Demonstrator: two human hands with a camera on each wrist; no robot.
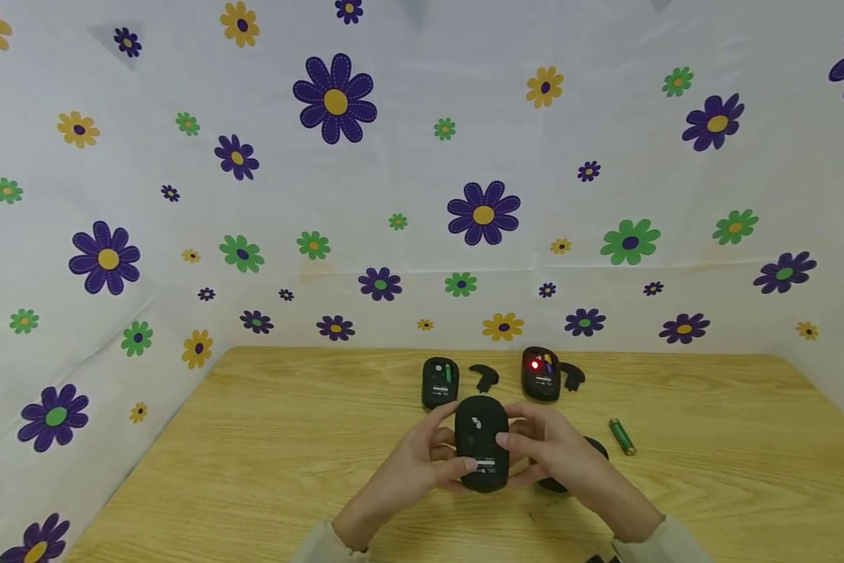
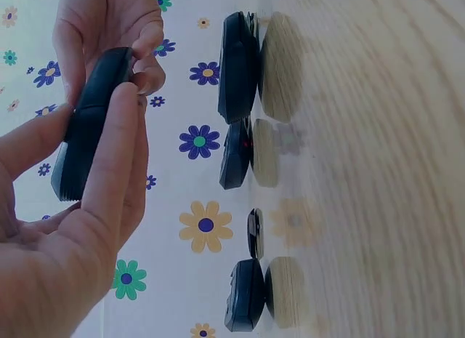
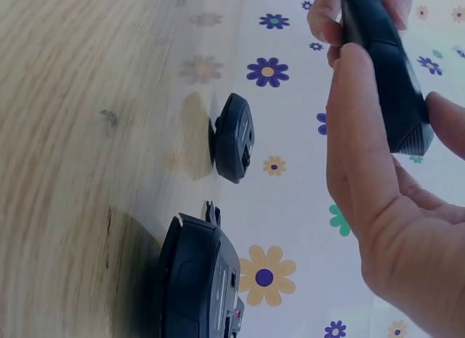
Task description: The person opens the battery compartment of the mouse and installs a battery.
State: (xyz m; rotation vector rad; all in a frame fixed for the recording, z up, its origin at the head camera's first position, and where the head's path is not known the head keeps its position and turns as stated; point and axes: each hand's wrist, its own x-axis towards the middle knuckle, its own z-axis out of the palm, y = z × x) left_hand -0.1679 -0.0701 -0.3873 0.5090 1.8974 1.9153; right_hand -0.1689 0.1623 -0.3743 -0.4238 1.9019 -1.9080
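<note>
Both of my hands hold a black computer mouse (image 1: pixel 482 442) up over the table, its underside with a white label turned toward the head camera. My left hand (image 1: pixel 422 457) grips its left side, the thumb lying on the underside near the label. From the other side my right hand (image 1: pixel 551 446) pinches it, thumb pressed on the underside and fingers behind. The left wrist view shows the mouse (image 2: pixel 91 123) edge-on between the fingers of both hands. Partly hidden under my right hand, another black mouse (image 1: pixel 596 446) lies on the table.
Farther back lie a mouse (image 1: pixel 434 395) with a green battery in it and a mouse (image 1: pixel 543 391) with a glowing red light. Black battery covers (image 1: pixel 486 377) (image 1: pixel 572 377) lie beside them. A loose green battery (image 1: pixel 622 437) is at right. A flowered cloth (image 1: pixel 422 180) hangs behind the wooden table (image 1: pixel 288 438).
</note>
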